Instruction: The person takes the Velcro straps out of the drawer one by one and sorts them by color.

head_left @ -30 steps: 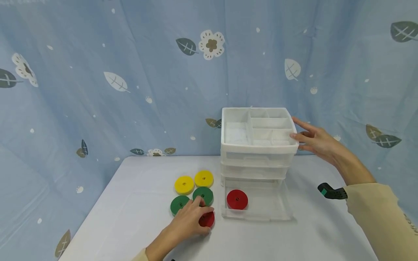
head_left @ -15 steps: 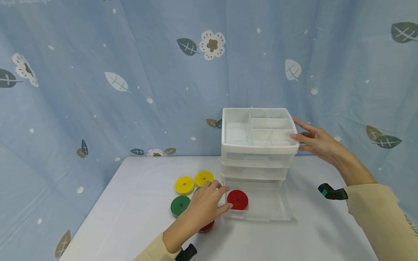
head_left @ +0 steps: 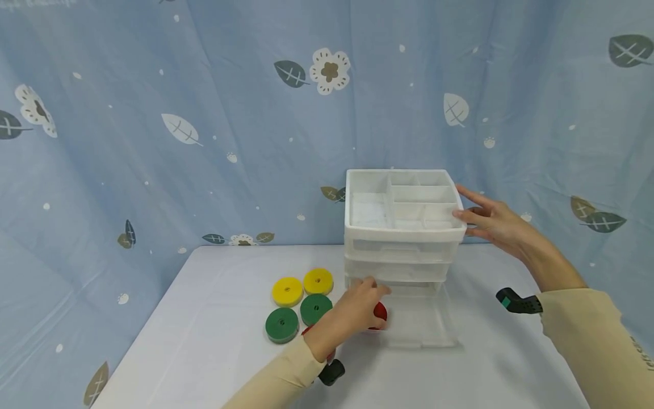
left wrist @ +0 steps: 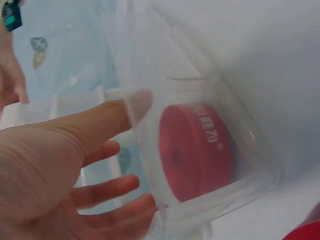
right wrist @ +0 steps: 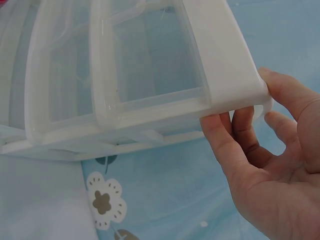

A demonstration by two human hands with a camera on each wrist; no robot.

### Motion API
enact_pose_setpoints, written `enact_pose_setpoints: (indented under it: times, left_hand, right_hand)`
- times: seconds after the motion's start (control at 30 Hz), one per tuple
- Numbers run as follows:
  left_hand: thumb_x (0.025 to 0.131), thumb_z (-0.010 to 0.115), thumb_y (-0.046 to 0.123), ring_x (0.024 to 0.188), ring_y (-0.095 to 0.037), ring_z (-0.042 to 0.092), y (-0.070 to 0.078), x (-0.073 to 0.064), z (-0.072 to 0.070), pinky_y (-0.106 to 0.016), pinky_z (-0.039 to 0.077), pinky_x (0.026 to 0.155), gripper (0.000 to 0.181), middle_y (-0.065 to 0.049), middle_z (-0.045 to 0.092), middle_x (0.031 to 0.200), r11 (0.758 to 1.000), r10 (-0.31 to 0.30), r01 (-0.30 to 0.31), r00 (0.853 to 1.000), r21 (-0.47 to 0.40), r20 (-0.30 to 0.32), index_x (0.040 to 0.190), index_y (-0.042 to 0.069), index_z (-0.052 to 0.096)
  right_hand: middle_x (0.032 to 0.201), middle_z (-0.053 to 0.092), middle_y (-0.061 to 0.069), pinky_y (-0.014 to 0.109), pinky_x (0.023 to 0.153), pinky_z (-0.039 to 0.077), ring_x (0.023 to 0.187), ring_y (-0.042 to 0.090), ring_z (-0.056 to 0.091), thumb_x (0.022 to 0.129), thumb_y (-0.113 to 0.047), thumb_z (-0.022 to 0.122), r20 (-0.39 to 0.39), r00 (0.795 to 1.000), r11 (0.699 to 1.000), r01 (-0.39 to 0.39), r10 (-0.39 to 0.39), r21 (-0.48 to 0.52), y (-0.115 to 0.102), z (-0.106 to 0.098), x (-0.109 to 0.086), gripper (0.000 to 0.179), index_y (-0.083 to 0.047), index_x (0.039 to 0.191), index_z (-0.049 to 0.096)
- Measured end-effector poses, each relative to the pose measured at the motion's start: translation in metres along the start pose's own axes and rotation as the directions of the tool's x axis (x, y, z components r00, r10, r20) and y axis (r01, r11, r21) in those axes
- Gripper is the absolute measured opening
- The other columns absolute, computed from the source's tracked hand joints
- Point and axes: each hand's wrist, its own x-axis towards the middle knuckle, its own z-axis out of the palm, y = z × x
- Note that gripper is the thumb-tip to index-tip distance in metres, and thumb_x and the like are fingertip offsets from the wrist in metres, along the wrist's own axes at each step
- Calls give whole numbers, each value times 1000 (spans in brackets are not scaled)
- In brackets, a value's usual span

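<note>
A white plastic drawer unit (head_left: 403, 234) stands at the back of the table, its clear bottom drawer (head_left: 421, 318) pulled out. My left hand (head_left: 352, 312) is over the drawer's front left corner with fingers spread. In the left wrist view a flat red roll (left wrist: 197, 150) with white lettering lies inside the drawer, apart from the fingers; the thumb overlaps the drawer's wall. A second red roll (left wrist: 306, 232) lies on the table, mostly hidden by my left wrist in the head view. My right hand (right wrist: 270, 155) grips the unit's upper right edge between thumb and fingers.
Two yellow rolls (head_left: 287, 292) and two green rolls (head_left: 282, 325) lie on the white table (head_left: 204, 341) left of the drawer unit. Its top tray (head_left: 368, 210) has divided compartments. A blue patterned curtain (head_left: 230, 113) hangs behind the table.
My left hand has left the red roll on the table and moved right, to above the open drawer. My right hand has stayed at the drawer unit's edge.
</note>
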Motion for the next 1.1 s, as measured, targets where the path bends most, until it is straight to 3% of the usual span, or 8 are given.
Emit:
enact_pose_setpoints:
  times: [0.23, 0.53, 0.77, 1.1]
  left_hand:
    - [76, 85, 39, 100, -19, 56, 7, 8, 7, -23, 55, 76, 60, 0, 60, 118, 984, -10, -1, 998, 180, 61, 131, 30, 61]
    - [78, 84, 34, 94, -19, 58, 12, 14, 5, -24, 53, 77, 55, 2, 63, 115, 980, -23, -4, 991, 201, 133, 129, 34, 63]
    - [80, 82, 34, 96, -18, 58, 12, 22, 8, -24, 54, 76, 49, 2, 63, 116, 988, -40, 20, 991, 154, 127, 126, 33, 66]
    - [77, 83, 36, 94, -20, 60, 9, 29, 9, -28, 57, 71, 41, 1, 65, 111, 988, -73, 55, 990, 148, 122, 116, 35, 71]
  right_hand:
    - [137, 44, 11, 30, 95, 57, 106, 1, 61, 97, -38, 61, 9, 1000, 1000, -2, 2, 7, -1, 0, 0, 79, -40, 156, 9]
    - [133, 48, 6, 24, 92, 57, 107, 1, 61, 97, -35, 61, 16, 1000, 1000, 2, -2, 31, -1, -1, -1, 79, -39, 157, 10]
    - [132, 49, 6, 28, 94, 57, 108, 1, 61, 97, -36, 61, 20, 1000, 1000, -8, 7, 28, 0, 0, -1, 79, -39, 157, 9]
    - [145, 38, 14, 27, 94, 57, 107, -1, 60, 98, -36, 60, 24, 1000, 1000, -5, 4, 28, -1, 0, -1, 79, -38, 157, 7]
